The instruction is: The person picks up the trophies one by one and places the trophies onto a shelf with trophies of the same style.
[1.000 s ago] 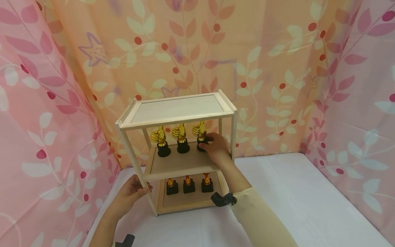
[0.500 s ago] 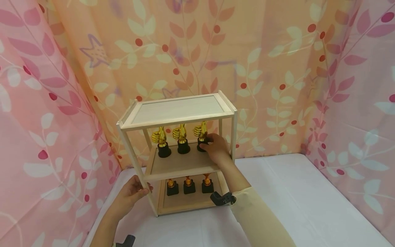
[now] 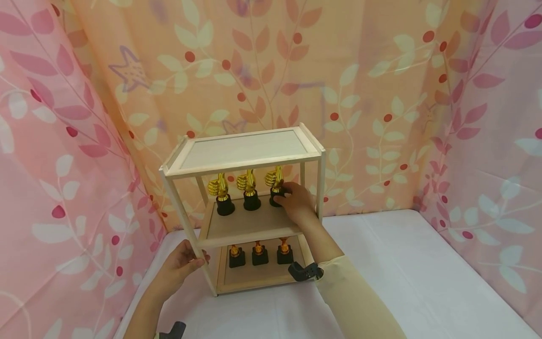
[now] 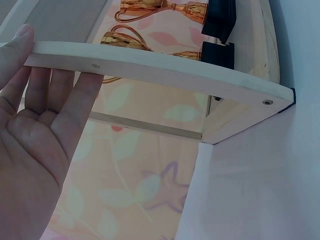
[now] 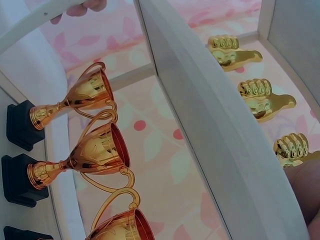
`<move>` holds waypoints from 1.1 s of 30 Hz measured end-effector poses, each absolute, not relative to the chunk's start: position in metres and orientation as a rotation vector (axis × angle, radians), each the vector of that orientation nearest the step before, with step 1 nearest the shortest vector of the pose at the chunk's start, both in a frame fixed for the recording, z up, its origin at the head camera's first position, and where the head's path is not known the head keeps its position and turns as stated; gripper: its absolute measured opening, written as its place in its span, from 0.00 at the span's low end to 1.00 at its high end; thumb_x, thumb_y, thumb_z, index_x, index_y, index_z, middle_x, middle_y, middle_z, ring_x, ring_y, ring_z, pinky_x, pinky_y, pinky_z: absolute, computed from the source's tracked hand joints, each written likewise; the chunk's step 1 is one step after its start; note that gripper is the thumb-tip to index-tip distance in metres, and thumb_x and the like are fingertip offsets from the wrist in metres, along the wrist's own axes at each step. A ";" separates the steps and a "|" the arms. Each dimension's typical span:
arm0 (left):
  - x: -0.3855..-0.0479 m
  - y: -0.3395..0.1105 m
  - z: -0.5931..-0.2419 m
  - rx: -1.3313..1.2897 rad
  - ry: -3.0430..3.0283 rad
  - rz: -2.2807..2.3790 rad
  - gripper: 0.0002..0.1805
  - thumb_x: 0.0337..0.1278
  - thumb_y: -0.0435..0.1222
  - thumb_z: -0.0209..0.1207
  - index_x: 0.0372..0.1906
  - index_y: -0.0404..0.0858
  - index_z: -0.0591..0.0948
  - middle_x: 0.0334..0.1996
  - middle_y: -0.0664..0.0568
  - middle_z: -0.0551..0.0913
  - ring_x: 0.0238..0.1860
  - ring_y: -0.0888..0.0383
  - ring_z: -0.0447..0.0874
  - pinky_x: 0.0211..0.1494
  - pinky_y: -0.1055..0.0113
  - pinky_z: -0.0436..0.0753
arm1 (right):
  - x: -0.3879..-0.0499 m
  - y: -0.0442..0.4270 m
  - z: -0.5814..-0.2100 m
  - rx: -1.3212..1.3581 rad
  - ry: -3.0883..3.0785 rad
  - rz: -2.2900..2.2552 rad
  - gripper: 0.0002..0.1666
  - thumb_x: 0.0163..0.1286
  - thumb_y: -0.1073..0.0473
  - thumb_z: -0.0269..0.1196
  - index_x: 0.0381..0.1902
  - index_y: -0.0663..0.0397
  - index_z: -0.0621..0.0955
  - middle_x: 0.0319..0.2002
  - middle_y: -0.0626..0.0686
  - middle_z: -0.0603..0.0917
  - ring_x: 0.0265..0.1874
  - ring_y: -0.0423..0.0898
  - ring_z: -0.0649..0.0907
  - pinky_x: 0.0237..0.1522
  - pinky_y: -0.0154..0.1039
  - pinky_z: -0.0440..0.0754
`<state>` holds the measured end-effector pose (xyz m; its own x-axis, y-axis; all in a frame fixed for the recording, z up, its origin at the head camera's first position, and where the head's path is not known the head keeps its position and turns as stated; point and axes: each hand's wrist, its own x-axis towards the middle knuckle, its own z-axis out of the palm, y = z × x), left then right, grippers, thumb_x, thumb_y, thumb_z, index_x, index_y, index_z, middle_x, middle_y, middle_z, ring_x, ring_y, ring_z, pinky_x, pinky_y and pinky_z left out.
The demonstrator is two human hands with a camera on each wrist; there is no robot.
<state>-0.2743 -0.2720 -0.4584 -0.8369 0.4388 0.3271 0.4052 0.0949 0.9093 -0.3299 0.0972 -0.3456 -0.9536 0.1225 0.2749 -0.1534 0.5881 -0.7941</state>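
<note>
A small wooden rack (image 3: 250,227) with three levels stands on the white surface. My left hand (image 3: 178,267) grips its front left post (image 3: 181,212) low down, thumb on one side and fingers on the other. On the middle level, three gold thumbs-up trophies with black bases stand in a row. My right hand (image 3: 298,205) holds the black base of the rightmost thumbs-up trophy (image 3: 274,178); the middle one (image 3: 251,200) and left one (image 3: 224,205) stand apart from it. Three gold cup trophies (image 5: 102,147) stand on the bottom level, their cups hidden in the head view.
The rack's top panel (image 3: 245,148) lies just above the thumbs-up trophies. A white cloth (image 3: 381,263) covers the table. Leaf-patterned curtains (image 3: 372,94) hang behind and on both sides.
</note>
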 end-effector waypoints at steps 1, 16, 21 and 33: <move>-0.274 -0.272 -0.458 0.894 2.306 1.895 0.14 0.70 0.24 0.57 0.54 0.27 0.66 0.46 0.38 0.80 0.51 0.55 0.87 0.57 0.66 0.85 | -0.330 0.097 -0.345 0.025 -2.523 1.298 0.32 0.68 0.50 0.71 0.66 0.53 0.79 0.63 0.55 0.83 0.66 0.58 0.78 0.65 0.54 0.77; -0.276 -0.272 -0.455 0.893 2.325 1.877 0.16 0.72 0.26 0.56 0.56 0.25 0.66 0.47 0.35 0.79 0.51 0.55 0.87 0.56 0.67 0.84 | -0.329 0.098 -0.345 0.090 -2.439 1.434 0.30 0.69 0.54 0.71 0.65 0.56 0.78 0.62 0.57 0.83 0.67 0.59 0.77 0.66 0.56 0.76; -0.274 -0.273 -0.457 0.897 2.320 1.874 0.16 0.72 0.26 0.56 0.56 0.24 0.65 0.48 0.35 0.79 0.51 0.53 0.87 0.56 0.67 0.84 | -0.319 0.096 -0.347 0.065 -2.396 1.484 0.33 0.69 0.52 0.70 0.68 0.55 0.76 0.63 0.57 0.82 0.68 0.58 0.76 0.67 0.58 0.74; -0.273 -0.272 -0.456 0.904 2.318 1.881 0.16 0.71 0.25 0.56 0.57 0.24 0.66 0.48 0.37 0.78 0.52 0.53 0.87 0.57 0.67 0.84 | -0.284 0.088 -0.346 0.049 -2.370 1.397 0.36 0.69 0.50 0.69 0.72 0.53 0.73 0.65 0.55 0.79 0.66 0.58 0.76 0.65 0.58 0.76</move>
<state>-0.2728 -0.2718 -0.4561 -0.8317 0.4444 0.3330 0.4172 0.1044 0.9028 -0.2840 0.0885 -0.3459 -0.9244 0.1633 0.3447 -0.2226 0.5031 -0.8351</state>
